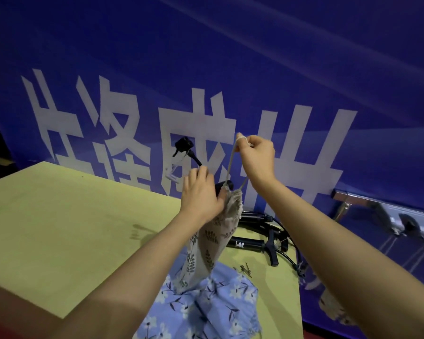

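While the bag [216,241] stands upright over the table [59,216], I log both hands on it.

Left hand [201,196]: seen from its back, fingers curled round the bag's gathered neck. Fingertips are mostly hidden on the far side.

Right hand [256,157]: clenched on the cord [231,162], pinching it at the top, with a loop of cord over one fingertip. The cord runs taut from the right fingers down to the bag's mouth. That mouth sits just right of the left fingers and below the right ones.

Bag: pale cloth with a dark leaf print, long and narrow, slightly tilted. Its foot meets a blue cloth [220,302] well below both hands. The black end of a pump [222,185] shows at the mouth, right beside the left fingers. A black hose [194,157] rises from just above the left fingers, up and leftward, and ends in a nozzle [182,144]. A white tag [171,176] hangs from it, left of the left fingers.

Below the right fingers, beyond the bag, more black pumps [250,244] lie on the table with their hoses looped. A small clip [245,269] lies near them, well below the right wrist.

Behind both hands is a blue banner [206,57] with large white characters. Far right of the right fingers a metal rack [377,209] is fixed against the banner, its detail blurred.
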A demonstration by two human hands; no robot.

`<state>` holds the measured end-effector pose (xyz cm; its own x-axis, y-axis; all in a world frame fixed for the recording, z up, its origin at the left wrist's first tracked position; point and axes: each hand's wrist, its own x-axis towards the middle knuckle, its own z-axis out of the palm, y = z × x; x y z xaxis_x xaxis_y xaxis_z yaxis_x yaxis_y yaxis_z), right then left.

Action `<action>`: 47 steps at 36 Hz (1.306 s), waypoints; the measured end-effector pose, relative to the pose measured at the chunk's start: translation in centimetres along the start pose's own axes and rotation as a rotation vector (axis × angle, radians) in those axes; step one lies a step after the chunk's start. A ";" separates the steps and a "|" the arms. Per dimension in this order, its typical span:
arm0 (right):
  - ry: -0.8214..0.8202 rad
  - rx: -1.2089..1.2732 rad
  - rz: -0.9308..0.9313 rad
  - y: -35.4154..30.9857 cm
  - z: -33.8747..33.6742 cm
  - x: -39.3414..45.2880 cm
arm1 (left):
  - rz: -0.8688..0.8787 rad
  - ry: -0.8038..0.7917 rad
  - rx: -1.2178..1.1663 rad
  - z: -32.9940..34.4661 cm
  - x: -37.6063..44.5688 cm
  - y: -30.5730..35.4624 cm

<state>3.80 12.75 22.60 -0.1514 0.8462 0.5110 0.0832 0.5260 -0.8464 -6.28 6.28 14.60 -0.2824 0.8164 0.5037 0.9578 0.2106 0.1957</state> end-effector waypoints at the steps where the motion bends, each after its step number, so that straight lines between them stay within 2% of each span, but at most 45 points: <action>1: -0.009 0.004 0.000 -0.1 0.1 0.1 | 0.013 0.005 -0.055 0.0 0.1 0.3; 4: -0.042 0.007 -0.002 -0.6 0.8 0.3 | -0.005 -0.024 -0.268 -0.2 0.4 1.2; 6: -0.053 0.016 -0.001 -0.8 1.2 0.3 | -0.042 -0.071 -0.325 -0.5 0.8 1.7; 9: -0.066 0.030 0.002 -1.1 1.5 0.3 | -0.081 -0.132 -0.277 -0.6 1.1 2.0; 13: -0.047 0.050 0.025 -1.0 1.3 0.4 | -0.037 -0.071 -0.126 0.3 1.3 1.8; 19: 0.113 0.113 -0.036 -2.2 -0.1 0.6 | 0.058 -0.075 0.045 1.0 1.1 1.1; 23: 0.148 0.043 -0.144 -2.9 -1.2 1.0 | 0.051 -0.110 0.069 1.1 0.8 1.2; 29: 0.205 -0.028 -0.130 -2.5 -1.8 0.6 | 0.052 -0.158 0.170 0.6 0.7 1.7; 38: 0.296 0.087 -0.032 -3.8 -4.2 -0.1 | 0.057 -0.165 0.186 -2.1 0.3 3.3; 47: 0.372 0.230 -0.030 -6.2 -9.5 -0.6 | 0.160 -0.086 0.236 -4.4 -1.1 9.0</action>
<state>12.74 9.78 28.99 0.2185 0.8263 0.5192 -0.1438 0.5535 -0.8203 2.47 4.88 19.49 -0.1306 0.8900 0.4369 0.9786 0.1864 -0.0871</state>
